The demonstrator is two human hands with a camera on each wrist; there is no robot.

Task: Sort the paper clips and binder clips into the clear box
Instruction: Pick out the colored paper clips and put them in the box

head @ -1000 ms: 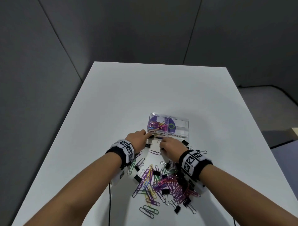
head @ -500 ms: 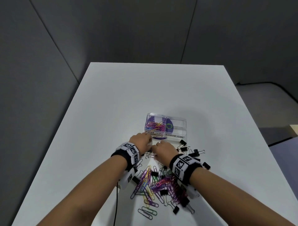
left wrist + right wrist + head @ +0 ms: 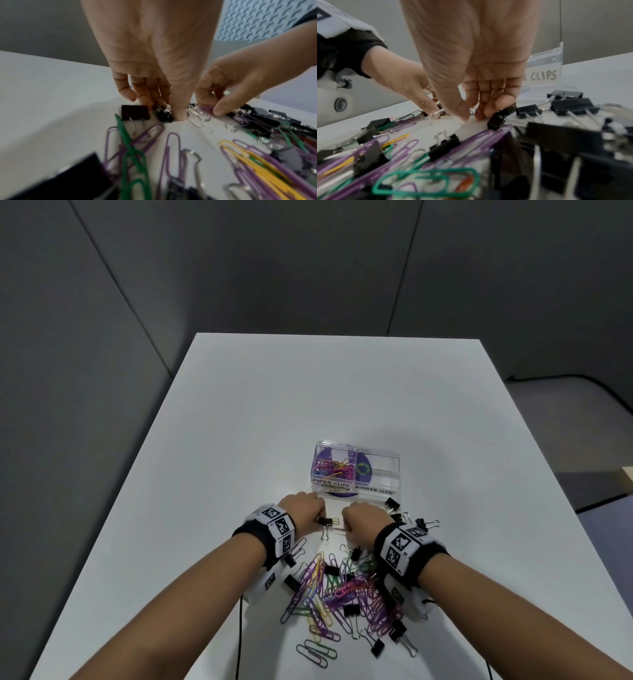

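The clear box [image 3: 391,478] stands on the white table [image 3: 308,392] just beyond my hands. Its left half, labelled PAPER CLIPS, holds several coloured paper clips [image 3: 334,468]; the right half, labelled BINDER CLIPS, looks bare. My left hand [image 3: 317,517] pinches a small black binder clip [image 3: 163,115] between thumb and fingers on the table. Close to its right, my right hand [image 3: 346,527] pinches a purple paper clip [image 3: 206,108] with thumb and fingertips [image 3: 496,108]. A mixed pile of clips [image 3: 342,590] lies under my wrists.
More black binder clips [image 3: 416,523] lie scattered right of my right hand, near the box's front corner. Loose paper clips [image 3: 315,650] trail toward the table's near edge. Grey partition walls surround the table; its far half carries nothing but the box.
Both hands have drawn back from the front wall of the box toward the pile, and they now work close together on clips lying on the table.
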